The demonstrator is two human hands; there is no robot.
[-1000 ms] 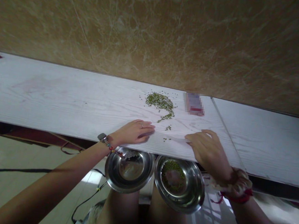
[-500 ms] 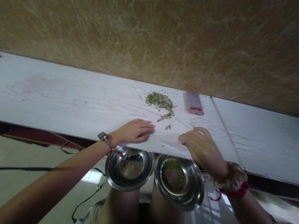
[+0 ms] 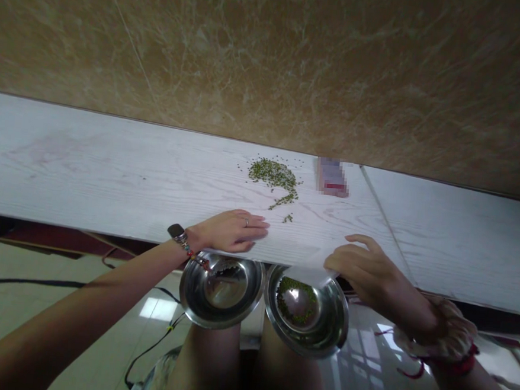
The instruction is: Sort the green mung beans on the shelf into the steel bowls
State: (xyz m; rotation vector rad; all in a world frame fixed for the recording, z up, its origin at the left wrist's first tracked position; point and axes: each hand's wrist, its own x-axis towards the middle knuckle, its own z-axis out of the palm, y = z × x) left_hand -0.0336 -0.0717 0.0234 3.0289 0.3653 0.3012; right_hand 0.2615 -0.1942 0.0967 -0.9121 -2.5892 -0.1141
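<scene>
My left hand [image 3: 236, 230] lies flat on the white wood-grain table near its front edge, fingers stretched out, holding nothing. In my right hand [image 3: 364, 262] a thin translucent plastic sheet [image 3: 310, 268] is pinched by one corner, slanting from the table edge over a steel bowl [image 3: 337, 331]. Green beans [image 3: 296, 316], small like mung beans, ring the bottom of that bowl. A second steel bowl [image 3: 222, 320] sits to its left, below my left wrist; what lies at its far side is hard to make out. Beyond my fingers, a curved patch of green beans [image 3: 273, 173] is spread on the table.
A blurred, phone-like flat object [image 3: 332, 177] lies behind the beans to the right. A brown marbled wall [image 3: 269, 65] closes off the table's back. Both bowls are above my thighs [image 3: 213, 358]. A black cable [image 3: 142, 347] runs along the tiled floor at left.
My right hand has moved right and toward me, bringing the plastic sheet from the tabletop to over the right bowl. My left hand stays almost in place. The view has shifted slightly.
</scene>
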